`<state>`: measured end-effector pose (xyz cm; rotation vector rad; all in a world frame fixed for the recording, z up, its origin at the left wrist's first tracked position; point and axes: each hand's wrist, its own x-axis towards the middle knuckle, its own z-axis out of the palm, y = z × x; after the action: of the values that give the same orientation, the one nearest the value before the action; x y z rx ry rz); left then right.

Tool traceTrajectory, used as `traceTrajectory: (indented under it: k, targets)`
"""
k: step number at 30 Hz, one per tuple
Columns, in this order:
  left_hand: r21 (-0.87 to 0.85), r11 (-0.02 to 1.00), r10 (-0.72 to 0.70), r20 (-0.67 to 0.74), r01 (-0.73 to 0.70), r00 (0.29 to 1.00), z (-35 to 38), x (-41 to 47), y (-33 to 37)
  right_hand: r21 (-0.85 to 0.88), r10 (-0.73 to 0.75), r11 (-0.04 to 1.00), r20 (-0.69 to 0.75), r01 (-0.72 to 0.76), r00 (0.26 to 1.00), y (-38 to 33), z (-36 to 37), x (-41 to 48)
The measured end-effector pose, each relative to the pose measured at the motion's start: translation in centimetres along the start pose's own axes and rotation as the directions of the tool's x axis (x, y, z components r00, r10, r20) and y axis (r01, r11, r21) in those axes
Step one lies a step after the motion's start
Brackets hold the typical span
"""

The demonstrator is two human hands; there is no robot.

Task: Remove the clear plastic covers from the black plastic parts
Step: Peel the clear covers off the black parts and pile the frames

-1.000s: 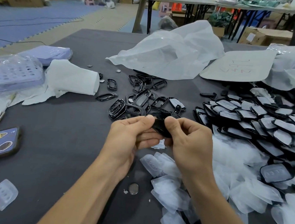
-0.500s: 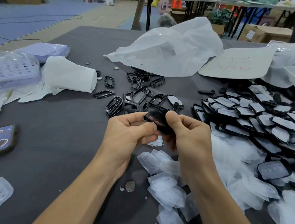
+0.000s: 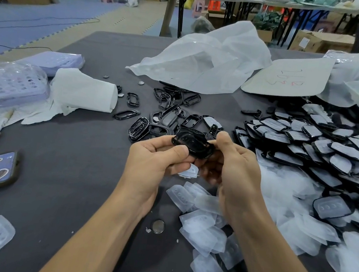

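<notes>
Head camera, looking down on dark grey counter [image 3: 57,178]. Held above it, between both hands, black oval plastic frame part [image 3: 192,144]. Left hand [image 3: 155,162] clamped on near left edge, thumb on top, fingers curled beneath. Right hand [image 3: 237,171] pinching far right rim between thumb and forefinger. Just below the hands, small clear plastic cover [image 3: 191,170]. Heap of loose clear covers [image 3: 199,229] beside right forearm; pile of covered black parts [image 3: 308,139] to the right; bare black frames [image 3: 165,116] just behind.

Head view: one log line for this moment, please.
left hand: grips black part | right hand: pinches its edge | loose clear covers: piled beside right forearm
</notes>
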<state>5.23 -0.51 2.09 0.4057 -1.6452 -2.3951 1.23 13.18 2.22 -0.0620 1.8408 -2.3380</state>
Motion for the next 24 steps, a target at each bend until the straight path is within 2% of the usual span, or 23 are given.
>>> traceTrajectory:
  k: [9,14,21,24]
  targets:
    - [0.031,0.999,0.024,0.007,-0.024,1.000,-0.19,-0.03,-0.06,-0.126,-0.121,0.984,0.038,0.125,0.992,0.57,-0.34,0.22]
    - [0.123,0.990,0.063,0.005,-0.063,0.998,-0.31,-0.12,-0.10,-0.202,-0.113,0.971,0.072,0.126,0.991,0.46,-0.74,0.37]
    - [0.119,0.992,0.051,-0.061,-0.043,0.997,0.09,0.02,-0.18,-0.301,-0.102,0.945,0.092,0.126,0.991,0.32,-0.88,0.34]
    - [0.129,0.991,0.040,-0.044,-0.034,0.998,0.08,-0.01,-0.20,-0.254,-0.100,0.961,0.055,0.111,0.993,0.37,-0.66,0.41]
